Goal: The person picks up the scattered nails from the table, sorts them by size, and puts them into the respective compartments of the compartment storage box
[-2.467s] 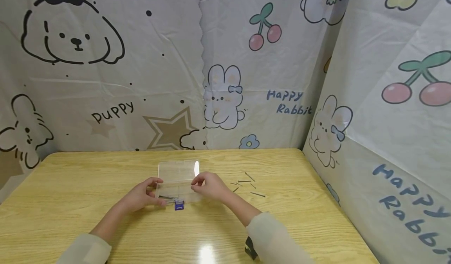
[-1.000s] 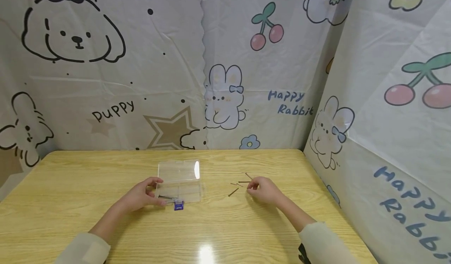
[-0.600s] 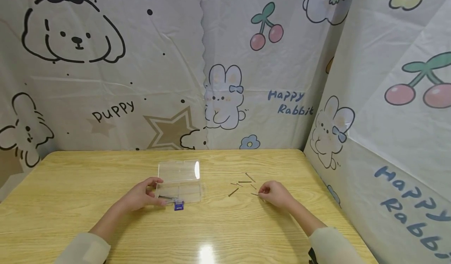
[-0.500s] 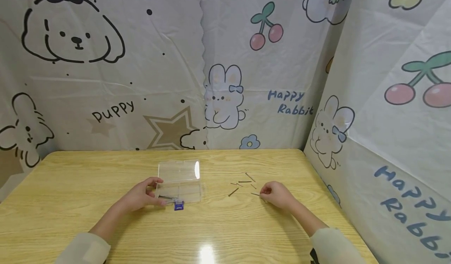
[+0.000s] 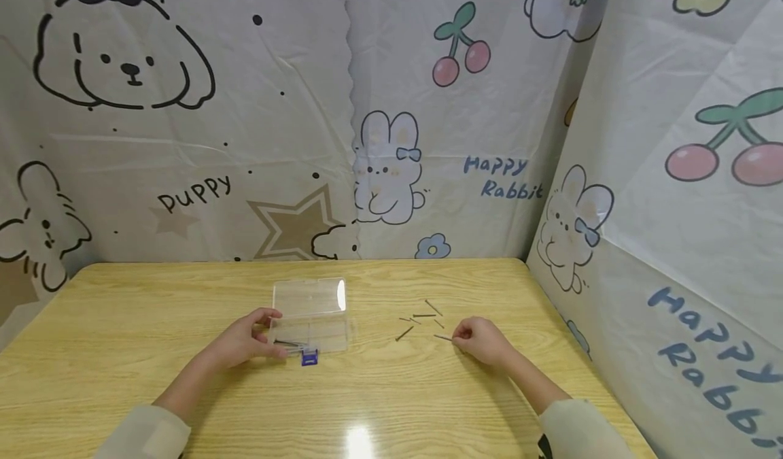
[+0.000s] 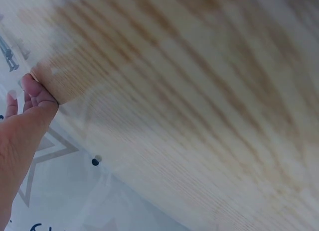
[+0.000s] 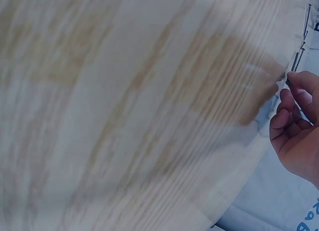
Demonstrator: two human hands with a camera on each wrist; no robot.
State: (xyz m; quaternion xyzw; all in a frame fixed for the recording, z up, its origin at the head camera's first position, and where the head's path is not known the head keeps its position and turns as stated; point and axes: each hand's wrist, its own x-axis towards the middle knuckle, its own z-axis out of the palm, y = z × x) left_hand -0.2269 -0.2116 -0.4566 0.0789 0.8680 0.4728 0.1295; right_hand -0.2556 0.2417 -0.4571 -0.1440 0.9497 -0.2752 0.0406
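Here, a clear plastic box is held at its left side by the left hand, thumb and fingers curled round the edge; its lid is open and it rests on the wooden table. A nail lying on the table is pinched at its near end by the curled fingers of the right hand. Further loose nails are scattered between box and right hand. A small blue clasp is seen at the box front.
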